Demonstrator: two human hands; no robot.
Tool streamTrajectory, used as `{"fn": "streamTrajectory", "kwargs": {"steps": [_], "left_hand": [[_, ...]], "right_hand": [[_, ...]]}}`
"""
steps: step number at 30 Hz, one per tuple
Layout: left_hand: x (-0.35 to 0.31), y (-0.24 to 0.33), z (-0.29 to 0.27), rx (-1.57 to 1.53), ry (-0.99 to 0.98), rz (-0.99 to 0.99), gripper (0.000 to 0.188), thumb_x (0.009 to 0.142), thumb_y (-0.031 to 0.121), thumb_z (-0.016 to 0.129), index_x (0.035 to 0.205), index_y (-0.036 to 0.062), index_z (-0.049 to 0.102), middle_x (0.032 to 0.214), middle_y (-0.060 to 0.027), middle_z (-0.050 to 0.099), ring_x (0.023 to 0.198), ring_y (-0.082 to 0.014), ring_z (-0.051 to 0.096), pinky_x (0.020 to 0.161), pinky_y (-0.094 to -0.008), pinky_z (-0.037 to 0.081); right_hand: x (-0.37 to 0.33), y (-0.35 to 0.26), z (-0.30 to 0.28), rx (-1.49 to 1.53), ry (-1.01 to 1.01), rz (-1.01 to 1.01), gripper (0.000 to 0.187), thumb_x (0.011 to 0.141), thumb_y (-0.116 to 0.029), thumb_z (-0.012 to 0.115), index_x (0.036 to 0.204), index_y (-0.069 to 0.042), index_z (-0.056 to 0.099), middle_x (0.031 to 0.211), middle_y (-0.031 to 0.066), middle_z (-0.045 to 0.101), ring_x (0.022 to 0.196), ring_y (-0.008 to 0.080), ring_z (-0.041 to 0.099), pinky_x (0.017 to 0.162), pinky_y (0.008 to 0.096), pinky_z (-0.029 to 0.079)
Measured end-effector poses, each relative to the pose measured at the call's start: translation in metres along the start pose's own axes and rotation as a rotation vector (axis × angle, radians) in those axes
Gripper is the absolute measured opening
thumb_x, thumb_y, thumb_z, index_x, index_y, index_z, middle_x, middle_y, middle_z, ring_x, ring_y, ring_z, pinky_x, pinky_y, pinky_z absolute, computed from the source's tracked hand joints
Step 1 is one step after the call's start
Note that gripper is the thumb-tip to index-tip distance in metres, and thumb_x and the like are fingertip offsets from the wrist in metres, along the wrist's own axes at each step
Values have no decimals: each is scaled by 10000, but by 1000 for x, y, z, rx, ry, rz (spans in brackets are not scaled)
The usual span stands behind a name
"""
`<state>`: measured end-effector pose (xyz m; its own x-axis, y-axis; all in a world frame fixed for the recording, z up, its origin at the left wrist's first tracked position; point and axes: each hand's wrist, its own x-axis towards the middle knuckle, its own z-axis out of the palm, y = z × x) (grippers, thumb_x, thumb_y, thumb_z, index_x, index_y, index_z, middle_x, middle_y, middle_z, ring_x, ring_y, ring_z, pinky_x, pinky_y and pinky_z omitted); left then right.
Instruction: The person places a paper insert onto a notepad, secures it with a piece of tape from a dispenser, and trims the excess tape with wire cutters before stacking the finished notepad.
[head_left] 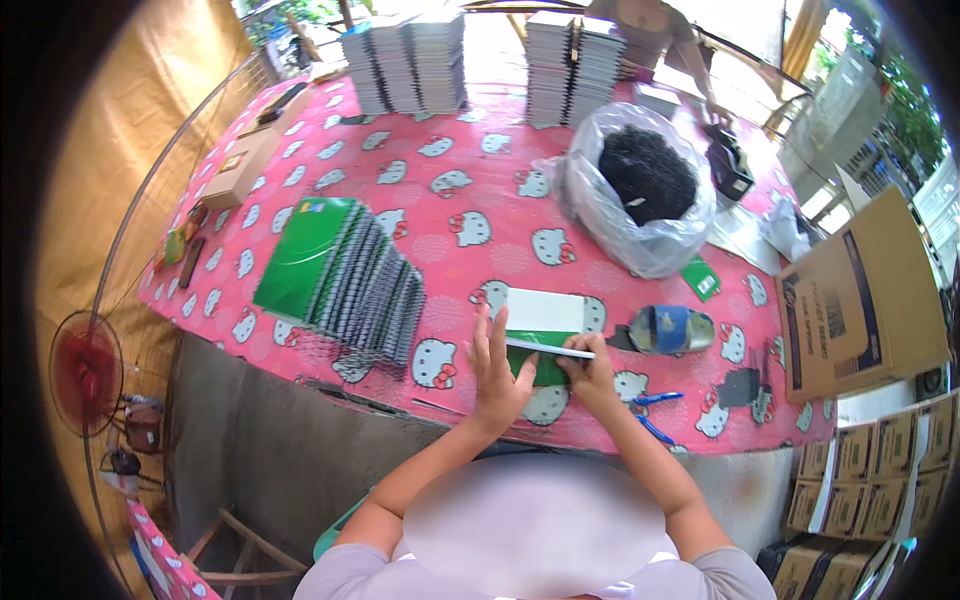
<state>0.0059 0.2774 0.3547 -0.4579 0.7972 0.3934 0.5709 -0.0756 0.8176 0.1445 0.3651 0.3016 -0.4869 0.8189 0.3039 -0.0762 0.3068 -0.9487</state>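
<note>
Between my hands, at the table's near edge, is a notebook with a green cover and white pages; a block of its pages stands up edge-on. My left hand rests against its left side, fingers stretched upward and the thumb near the green cover. On the other side, the fingers of my right hand are closed on the notebook's right end. Beside that hand lie a blue-and-grey slipper and blue-handled pliers.
A stack of green spiral notebooks stands at left, with taller stacks behind. A clear plastic bag holds a black tangled mass. Cardboard box sits at right. Another person reaches toward a black container.
</note>
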Motion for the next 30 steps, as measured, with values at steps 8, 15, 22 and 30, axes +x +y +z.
{"fn": "streamTrajectory", "kwargs": {"steps": [8, 15, 22, 30], "left_hand": [[30, 14, -14, 202, -193, 193, 129, 752, 193, 731, 880, 174, 733, 849, 36, 677, 876, -167, 563, 930, -460, 270], [28, 18, -9, 210, -279, 210, 136, 733, 153, 751, 869, 153, 737, 845, 2, 687, 866, -183, 570, 910, -423, 298], [28, 26, -12, 233, -267, 139, 189, 768, 294, 740, 890, 151, 734, 962, 5, 673, 954, -178, 547, 953, -496, 257], [21, 17, -4, 217, -210, 169, 189, 770, 348, 734, 838, 172, 738, 899, 20, 650, 950, -174, 532, 943, -483, 238]], "right_hand": [[13, -61, -107, -761, 244, -210, 169, 745, -79, 702, 859, -16, 593, 889, 169, 611, 869, 328, 607, 753, 411, 478], [-49, -10, -306, -1364, 626, 619, 190, 776, -158, 707, 878, -18, 629, 889, 164, 610, 926, 353, 580, 804, 445, 463], [-23, -38, -245, -1209, 466, 129, 183, 814, -26, 593, 987, -20, 652, 874, 168, 638, 830, 312, 614, 739, 419, 479], [5, -96, -53, -438, -27, -23, 172, 774, -56, 718, 945, -47, 708, 858, 99, 648, 713, 207, 635, 639, 314, 502]]}}
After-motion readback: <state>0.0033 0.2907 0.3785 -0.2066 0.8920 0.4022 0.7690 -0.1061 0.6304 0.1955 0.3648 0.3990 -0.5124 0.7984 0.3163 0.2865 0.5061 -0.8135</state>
